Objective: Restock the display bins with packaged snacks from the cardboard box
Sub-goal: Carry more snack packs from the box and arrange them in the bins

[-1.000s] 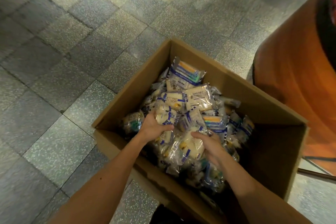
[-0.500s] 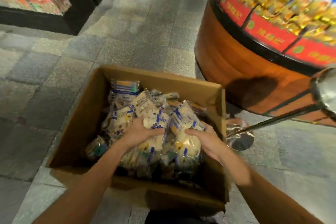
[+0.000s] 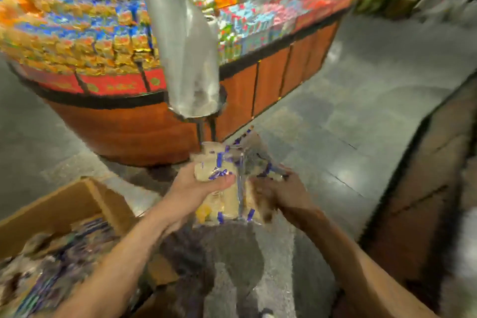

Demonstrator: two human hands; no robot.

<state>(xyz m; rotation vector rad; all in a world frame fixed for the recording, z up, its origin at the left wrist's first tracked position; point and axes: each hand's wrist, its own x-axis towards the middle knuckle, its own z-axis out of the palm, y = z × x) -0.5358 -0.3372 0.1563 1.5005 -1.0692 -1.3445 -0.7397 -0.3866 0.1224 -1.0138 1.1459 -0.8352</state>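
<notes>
Snack packets hang in a loose bundle over the floor, squeezed between both hands. At the left, the cardboard box holds many more packets, all blurred. The left hand grips the bundle with its thumb on top, and the right hand curls round the other side. I think a smooth middle packet may slip out, or the bundle may knock the roll of plastic bags before the display bins, which are heaped with colourful packets.
</notes>
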